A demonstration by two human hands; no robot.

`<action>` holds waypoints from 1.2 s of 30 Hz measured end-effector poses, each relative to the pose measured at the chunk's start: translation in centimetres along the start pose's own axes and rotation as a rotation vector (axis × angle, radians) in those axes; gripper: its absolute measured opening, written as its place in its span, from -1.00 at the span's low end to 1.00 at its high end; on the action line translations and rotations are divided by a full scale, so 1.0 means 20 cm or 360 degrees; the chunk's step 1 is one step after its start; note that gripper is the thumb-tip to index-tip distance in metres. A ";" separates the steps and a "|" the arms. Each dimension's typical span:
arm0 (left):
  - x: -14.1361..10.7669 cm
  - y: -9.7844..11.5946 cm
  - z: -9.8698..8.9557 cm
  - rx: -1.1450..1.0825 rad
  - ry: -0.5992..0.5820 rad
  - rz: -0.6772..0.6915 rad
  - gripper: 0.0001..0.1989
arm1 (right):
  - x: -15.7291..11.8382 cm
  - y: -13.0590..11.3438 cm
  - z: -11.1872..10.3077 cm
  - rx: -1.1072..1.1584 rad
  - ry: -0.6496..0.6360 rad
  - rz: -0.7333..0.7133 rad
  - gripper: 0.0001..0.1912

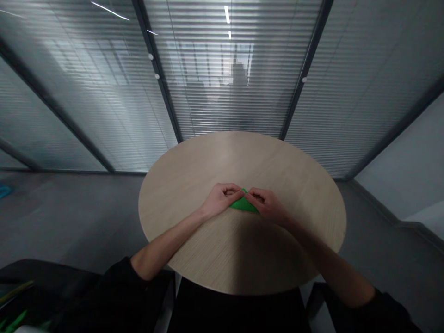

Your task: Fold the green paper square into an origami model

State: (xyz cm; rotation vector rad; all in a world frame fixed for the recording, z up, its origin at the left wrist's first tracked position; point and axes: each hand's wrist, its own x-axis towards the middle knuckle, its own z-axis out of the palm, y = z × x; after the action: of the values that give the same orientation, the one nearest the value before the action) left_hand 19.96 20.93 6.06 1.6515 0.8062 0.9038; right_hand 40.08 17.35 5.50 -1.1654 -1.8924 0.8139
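Note:
A small green sheet of paper point(244, 204), folded to a roughly triangular shape, lies near the middle of the round wooden table point(222, 157). My left hand point(223, 198) grips its left side near the top point, thumb and fingers pinched together. From the other side my right hand point(264, 202) pinches the paper close to the same point, the two thumbs almost meeting. Parts of the paper's left and right edges are hidden under my fingers. Its lower edge faces me.
Glass panels with blinds point(222, 106) stand behind the table's far edge. A dark chair point(48, 277) is at the lower left, with green leaf-like shapes point(15, 320) by it. A blue object point(4, 191) lies on the floor at far left.

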 end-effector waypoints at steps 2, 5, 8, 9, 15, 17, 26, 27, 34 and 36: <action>0.00 0.00 0.00 0.0018 0.0007 0.0015 -0.78 | 0.00 0.00 0.00 0.0008 0.0002 -0.0001 -0.61; 0.00 0.01 0.00 0.0012 0.0011 0.0010 -0.78 | -0.01 -0.01 0.00 0.0014 0.0003 -0.0005 -0.62; 0.00 0.02 0.01 -0.0033 0.0010 -0.0043 -0.78 | -0.01 -0.02 0.00 0.0029 0.0013 -0.0006 -0.63; 0.00 0.02 0.01 -0.0048 0.0009 -0.0063 -0.78 | -0.01 -0.02 0.00 0.0034 0.0019 -0.0005 -0.64; 0.00 0.03 -0.01 -0.0033 0.0014 -0.0126 -0.74 | -0.01 0.00 -0.01 0.0045 0.0069 0.0001 -0.65; 0.00 0.03 -0.01 -0.0016 0.0001 -0.0107 -0.72 | -0.01 0.01 -0.01 0.0052 0.0060 0.0003 -0.65; 0.00 0.00 0.00 0.0018 -0.0026 -0.0010 -0.75 | 0.01 0.00 -0.01 0.0128 0.0066 0.0003 -0.62; 0.00 0.01 0.00 0.0025 -0.0027 -0.0013 -0.75 | 0.01 0.00 -0.01 0.0128 0.0071 0.0007 -0.63; 0.00 0.03 0.00 0.0023 -0.0040 -0.0030 -0.78 | 0.00 -0.03 -0.02 0.0118 0.0076 0.0026 -0.65; 0.00 0.03 0.00 0.0025 -0.0041 -0.0033 -0.78 | 0.00 -0.03 -0.02 0.0116 0.0077 0.0026 -0.66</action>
State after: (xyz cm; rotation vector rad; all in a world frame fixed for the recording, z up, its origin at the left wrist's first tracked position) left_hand 20.06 20.77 6.57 1.6620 0.8131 0.8620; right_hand 40.12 17.18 6.15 -1.1470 -1.8011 0.8490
